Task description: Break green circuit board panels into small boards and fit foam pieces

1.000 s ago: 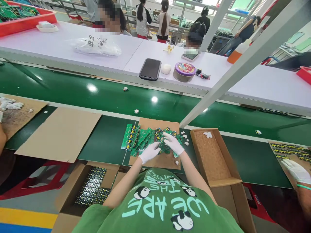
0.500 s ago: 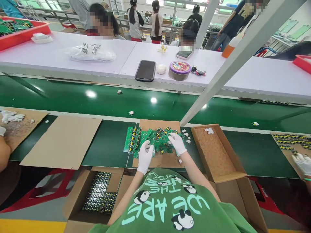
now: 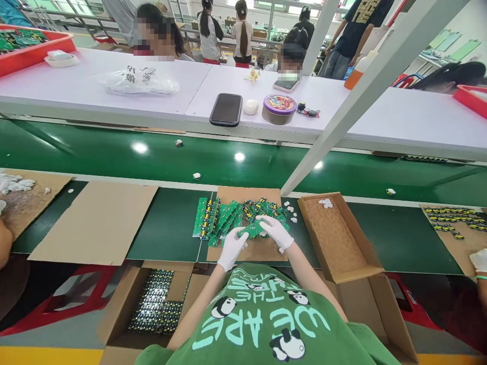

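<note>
Both my hands wear white gloves. A green circuit board (image 3: 252, 229) is held between them, above the near part of a cardboard sheet (image 3: 262, 251). My left hand (image 3: 232, 248) pinches its left end; my right hand (image 3: 276, 232) grips it farther right, fingers partly over it. Just beyond lies a pile of circuit boards (image 3: 228, 217), some bare green, some with black and yellow parts. At the pile's left side a row of boards with components (image 3: 208, 219) stands close together. Small white round pieces (image 3: 292, 209) lie right of the pile.
A shallow cardboard tray (image 3: 338, 238) stands to the right. Below left, an open box (image 3: 152, 304) holds many small boards. A slanted metal post (image 3: 327, 137) rises beyond my right hand. Small pieces lie on the green conveyor belt (image 3: 163, 165). Co-workers' hands show at both sides.
My hands have drawn closer together and a little toward me, now with a green board between them. Small pieces on the belt have shifted left.
</note>
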Demonstrator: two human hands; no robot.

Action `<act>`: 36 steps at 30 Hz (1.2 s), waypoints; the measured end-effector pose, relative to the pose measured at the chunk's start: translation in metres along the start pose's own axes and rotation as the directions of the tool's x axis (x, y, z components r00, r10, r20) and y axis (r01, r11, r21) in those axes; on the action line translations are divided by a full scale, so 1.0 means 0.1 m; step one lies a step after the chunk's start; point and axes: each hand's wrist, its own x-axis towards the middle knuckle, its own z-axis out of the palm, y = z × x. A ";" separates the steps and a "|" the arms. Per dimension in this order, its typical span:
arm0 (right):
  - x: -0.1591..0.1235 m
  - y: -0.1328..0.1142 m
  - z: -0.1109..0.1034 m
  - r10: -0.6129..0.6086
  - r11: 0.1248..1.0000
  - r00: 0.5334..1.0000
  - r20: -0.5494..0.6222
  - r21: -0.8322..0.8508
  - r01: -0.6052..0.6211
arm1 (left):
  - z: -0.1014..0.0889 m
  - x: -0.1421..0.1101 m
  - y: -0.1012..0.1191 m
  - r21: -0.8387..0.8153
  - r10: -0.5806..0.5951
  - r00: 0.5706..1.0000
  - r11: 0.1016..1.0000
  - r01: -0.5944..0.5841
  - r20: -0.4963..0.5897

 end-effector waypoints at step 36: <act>0.02 0.18 0.40 -0.069 0.932 0.982 -0.175 -0.361 0.001 | 0.12 0.10 -0.09 0.070 -0.016 0.997 0.997 0.021 -0.074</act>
